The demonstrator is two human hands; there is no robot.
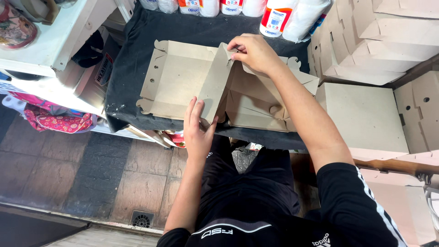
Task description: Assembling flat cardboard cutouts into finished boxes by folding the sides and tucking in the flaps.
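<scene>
Cardboard box blank is lying flat on the dark-clothed tabletop, its long axis running left to right. The left hand is pressing the raised centre flap's near end, fingers together, while the right hand is pinching its far end.

carton blank: matt grey-brown cardboard, smooth, die-cut | table cover: black cloth, matt, dusty at near edge | folded boxes far right: same matt cardboard | bottles far: glossy white plastic, paper labels | floor: rough brown stone tiles | drain grate: metal
</scene>
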